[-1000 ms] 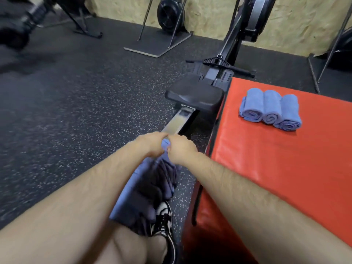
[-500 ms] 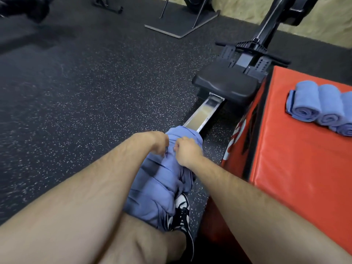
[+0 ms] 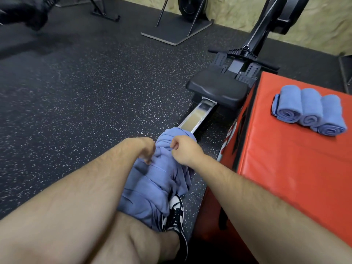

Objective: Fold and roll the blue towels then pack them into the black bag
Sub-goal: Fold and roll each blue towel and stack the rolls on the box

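A loose, crumpled blue towel (image 3: 152, 187) hangs down over my knee and the rowing machine's rail. My left hand (image 3: 142, 149) pinches the cloth near its top, fingers closed on a fold. My right hand (image 3: 183, 149) grips the towel's upper edge just to the right. Three rolled blue towels (image 3: 308, 109) lie side by side on the red padded box (image 3: 285, 178) at the right, well apart from both hands. No black bag shows in this view.
A rowing machine with a black seat (image 3: 217, 90) and metal rail (image 3: 198, 117) runs ahead of me. Speckled black rubber floor (image 3: 76, 92) spreads to the left. My black and white shoe (image 3: 176, 216) sits below the towel. Gym equipment stands along the far wall.
The towel was bunched high between both hands; now it is lower and spread over my knee, and the hands have moved slightly apart along its top.
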